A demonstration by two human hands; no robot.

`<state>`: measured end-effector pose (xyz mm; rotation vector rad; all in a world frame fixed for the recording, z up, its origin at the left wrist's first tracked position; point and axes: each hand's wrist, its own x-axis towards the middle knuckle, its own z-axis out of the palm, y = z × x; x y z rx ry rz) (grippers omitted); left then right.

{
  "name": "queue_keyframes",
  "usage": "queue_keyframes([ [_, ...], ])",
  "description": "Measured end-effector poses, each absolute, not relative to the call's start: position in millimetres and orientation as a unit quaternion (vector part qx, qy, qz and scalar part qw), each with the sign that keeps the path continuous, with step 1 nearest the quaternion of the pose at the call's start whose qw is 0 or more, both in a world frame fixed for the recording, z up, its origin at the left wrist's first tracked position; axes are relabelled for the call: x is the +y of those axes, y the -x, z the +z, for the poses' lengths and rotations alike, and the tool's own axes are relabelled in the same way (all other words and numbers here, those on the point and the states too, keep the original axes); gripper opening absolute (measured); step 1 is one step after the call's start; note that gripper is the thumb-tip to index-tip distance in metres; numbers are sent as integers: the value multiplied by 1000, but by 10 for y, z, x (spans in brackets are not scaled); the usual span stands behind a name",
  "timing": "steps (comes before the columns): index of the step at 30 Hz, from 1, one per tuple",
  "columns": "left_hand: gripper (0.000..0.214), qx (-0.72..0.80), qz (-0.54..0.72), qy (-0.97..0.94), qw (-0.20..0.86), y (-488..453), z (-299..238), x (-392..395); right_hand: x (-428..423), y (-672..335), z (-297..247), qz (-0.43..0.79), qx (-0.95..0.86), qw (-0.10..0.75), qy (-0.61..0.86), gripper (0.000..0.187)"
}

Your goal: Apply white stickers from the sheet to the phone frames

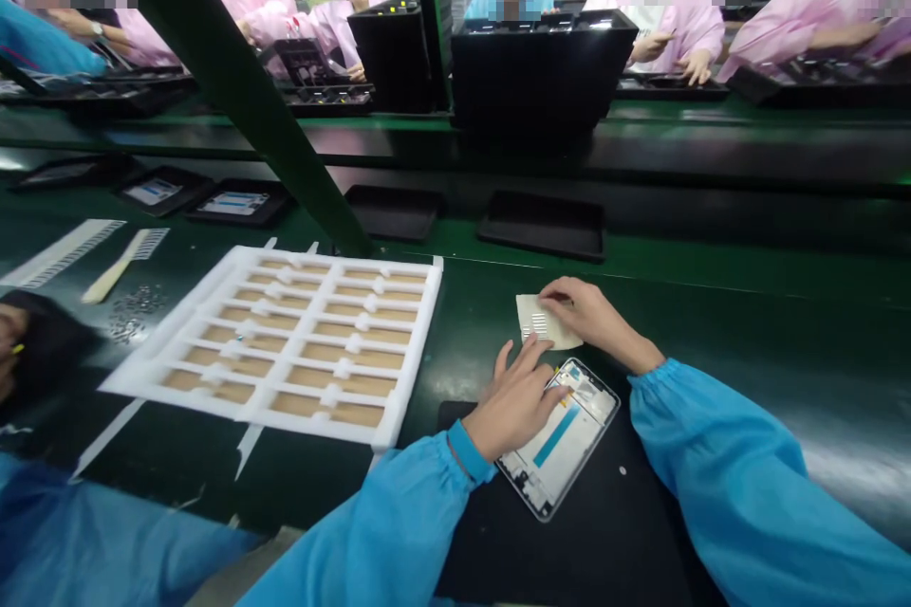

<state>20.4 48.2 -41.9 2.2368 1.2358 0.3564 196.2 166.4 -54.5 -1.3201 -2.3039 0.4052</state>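
A cream backing sheet (pixel 566 334) with several small pale strips lies on the bench at the centre right. My right hand (pixel 587 315) is closed on its upper part, thumb and fingers pinched together. From below, my left hand (pixel 516 395) reaches to the sheet's lower edge with its fingers apart. Its thumb extends over a tablet-like device housing (pixel 569 450), whose inner side faces up. The housing has a white interior and a blue strip (pixel 557 437), and lies tilted on a black mat (pixel 604 541). My left hand hides part of the housing's left side.
A white foam tray (pixel 419 332) with slots lies left of my hands. Black trays (pixel 545 223) line the bench's back. A green post (pixel 263 123) slants across the left. Small metal parts (pixel 135 311) lie by a co-worker's sleeve (pixel 106 531). Other people work opposite.
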Motion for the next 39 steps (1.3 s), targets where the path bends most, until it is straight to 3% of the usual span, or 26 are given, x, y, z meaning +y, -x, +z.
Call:
queue_keyframes([
  [10, 31, 456, 139, -841, 257, -204, -466, 483, 1552, -1881, -533, 180, -860, 168, 446, 13],
  [21, 27, 448, 159, -843, 252, -208, -457, 483, 1448, -1792, -560, 248, -769, 179, 561, 6],
  [25, 28, 451, 154, -843, 250, -211, -465, 482, 1526, -1810, -570, 312, -734, 180, 576, 6],
  [28, 28, 450, 153, -844, 249, -214, -467, 481, 1571, -1873, -533, 391, -716, 187, 547, 17],
  [33, 29, 446, 157, -844, 253, -204, -473, 481, 1597, -2036, -343, 492, -690, 221, 484, 43],
  [39, 33, 446, 166, -834, 280, -200, -467, 483, 1543, -2135, -126, 450, -641, 374, 497, 46],
])
